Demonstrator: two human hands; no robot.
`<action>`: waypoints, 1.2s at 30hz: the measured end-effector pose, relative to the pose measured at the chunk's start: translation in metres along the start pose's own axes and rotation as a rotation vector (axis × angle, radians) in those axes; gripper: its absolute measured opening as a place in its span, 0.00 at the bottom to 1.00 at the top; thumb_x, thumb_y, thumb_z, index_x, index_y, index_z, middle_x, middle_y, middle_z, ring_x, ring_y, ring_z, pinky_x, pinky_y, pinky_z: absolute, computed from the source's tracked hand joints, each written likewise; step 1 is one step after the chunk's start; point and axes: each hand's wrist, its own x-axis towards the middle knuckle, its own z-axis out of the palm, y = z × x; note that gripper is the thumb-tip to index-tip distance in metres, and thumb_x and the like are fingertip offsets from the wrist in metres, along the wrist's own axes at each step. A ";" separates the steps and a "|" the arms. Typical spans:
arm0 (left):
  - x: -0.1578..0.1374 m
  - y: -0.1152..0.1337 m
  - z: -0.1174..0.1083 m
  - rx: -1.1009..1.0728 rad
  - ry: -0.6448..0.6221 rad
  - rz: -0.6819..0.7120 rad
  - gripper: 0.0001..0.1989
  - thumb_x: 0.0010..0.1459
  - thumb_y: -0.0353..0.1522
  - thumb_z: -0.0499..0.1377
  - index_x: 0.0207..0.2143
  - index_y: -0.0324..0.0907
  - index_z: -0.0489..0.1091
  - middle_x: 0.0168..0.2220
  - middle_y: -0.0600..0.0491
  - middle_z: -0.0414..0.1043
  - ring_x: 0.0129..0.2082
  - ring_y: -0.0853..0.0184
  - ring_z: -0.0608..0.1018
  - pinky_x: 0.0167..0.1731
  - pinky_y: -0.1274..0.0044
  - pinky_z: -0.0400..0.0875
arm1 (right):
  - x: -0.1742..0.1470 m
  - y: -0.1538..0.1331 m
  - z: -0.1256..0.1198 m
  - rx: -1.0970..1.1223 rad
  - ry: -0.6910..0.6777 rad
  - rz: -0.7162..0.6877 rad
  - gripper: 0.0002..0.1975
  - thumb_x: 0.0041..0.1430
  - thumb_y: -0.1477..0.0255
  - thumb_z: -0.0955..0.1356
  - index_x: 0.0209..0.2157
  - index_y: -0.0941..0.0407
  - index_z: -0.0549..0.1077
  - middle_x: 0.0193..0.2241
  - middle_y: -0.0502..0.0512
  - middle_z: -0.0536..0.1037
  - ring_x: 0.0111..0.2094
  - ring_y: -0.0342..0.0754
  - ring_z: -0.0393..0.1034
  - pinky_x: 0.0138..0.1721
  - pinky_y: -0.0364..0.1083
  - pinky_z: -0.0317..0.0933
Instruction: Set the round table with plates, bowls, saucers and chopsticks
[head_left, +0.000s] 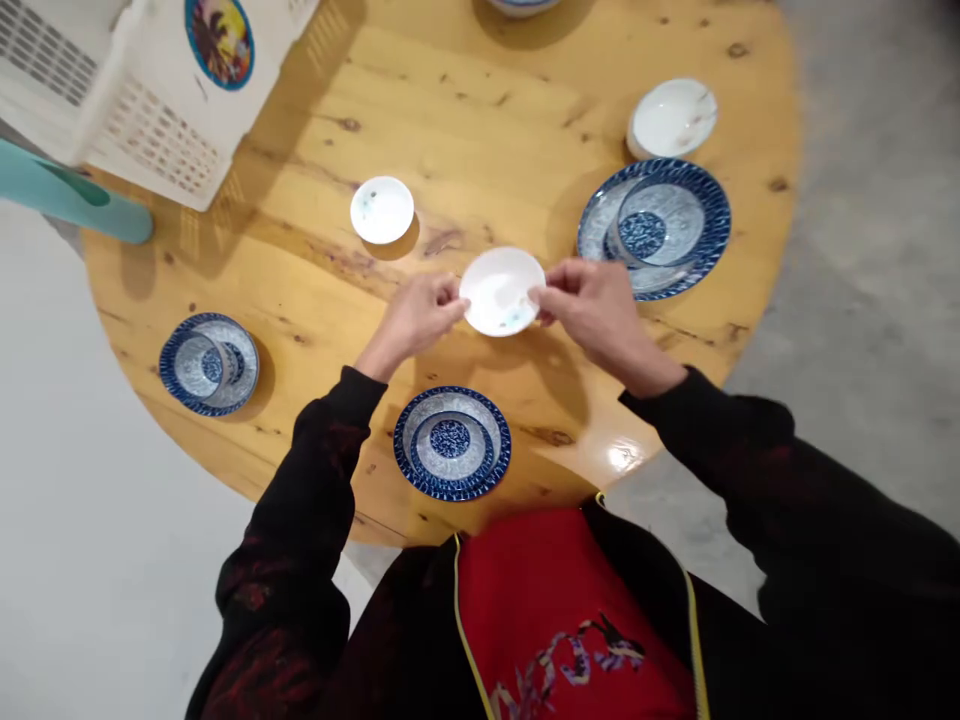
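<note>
Between my two hands a small white dish point(501, 290) with a faint bluish pattern is held above the wooden table. My left hand point(424, 312) pinches its left rim, fingers closed. On the opposite rim my right hand point(592, 305) grips with thumb and fingers. Just up and left of the dish rests a white bowl point(382, 210) with a small printed motif. Below my hands sits a blue-and-white bowl point(450, 455) on a blue-rimmed plate point(402, 440). Partly behind my right hand is a larger blue-patterned plate point(592, 215) bearing a see-through-looking bowl point(679, 225).
A white bowl point(673, 118) stands beyond the large plate. At left is another blue plate with a bowl point(208, 365). A white plastic basket point(169, 140) and a teal cylinder point(82, 195) occupy the upper left. The round wooden table point(300, 250) has curved edges.
</note>
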 end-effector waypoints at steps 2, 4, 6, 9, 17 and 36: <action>-0.009 0.014 0.017 0.084 -0.234 0.042 0.07 0.57 0.33 0.59 0.27 0.39 0.70 0.24 0.54 0.72 0.27 0.69 0.73 0.32 0.77 0.67 | -0.027 0.029 -0.009 0.046 0.001 0.098 0.04 0.52 0.76 0.71 0.25 0.57 0.74 0.20 0.49 0.74 0.22 0.44 0.69 0.28 0.43 0.65; -0.013 0.026 0.030 0.139 -0.417 0.082 0.09 0.58 0.32 0.57 0.26 0.40 0.70 0.24 0.53 0.72 0.26 0.69 0.72 0.32 0.76 0.66 | -0.049 0.056 -0.013 0.136 0.010 0.190 0.05 0.51 0.74 0.72 0.24 0.56 0.73 0.19 0.49 0.73 0.20 0.43 0.67 0.25 0.43 0.64; -0.015 0.032 0.037 0.171 -0.491 0.118 0.09 0.60 0.31 0.55 0.26 0.40 0.70 0.25 0.54 0.73 0.26 0.69 0.72 0.33 0.75 0.65 | -0.066 0.076 -0.013 0.227 0.044 0.260 0.05 0.49 0.73 0.72 0.23 0.56 0.73 0.18 0.48 0.73 0.19 0.43 0.66 0.24 0.42 0.63; -0.023 0.030 0.033 0.245 -0.380 0.119 0.11 0.61 0.31 0.53 0.26 0.41 0.69 0.26 0.54 0.72 0.27 0.68 0.71 0.34 0.75 0.64 | -0.086 0.093 -0.013 0.333 0.085 0.319 0.05 0.46 0.72 0.72 0.23 0.56 0.73 0.18 0.48 0.73 0.19 0.42 0.66 0.23 0.41 0.63; -0.127 -0.042 0.000 -0.097 0.126 -0.291 0.10 0.60 0.39 0.55 0.30 0.43 0.69 0.30 0.54 0.75 0.30 0.68 0.76 0.36 0.78 0.70 | -0.109 0.107 -0.010 0.358 0.066 0.380 0.06 0.45 0.71 0.72 0.23 0.58 0.73 0.16 0.49 0.72 0.17 0.42 0.66 0.20 0.40 0.62; -0.253 -0.080 0.068 -0.134 0.228 -0.352 0.18 0.63 0.37 0.50 0.22 0.44 0.50 0.22 0.58 0.51 0.24 0.70 0.60 0.27 0.76 0.54 | -0.146 0.118 0.011 0.347 0.130 0.441 0.06 0.35 0.75 0.75 0.21 0.54 0.76 0.18 0.54 0.73 0.19 0.44 0.68 0.21 0.39 0.68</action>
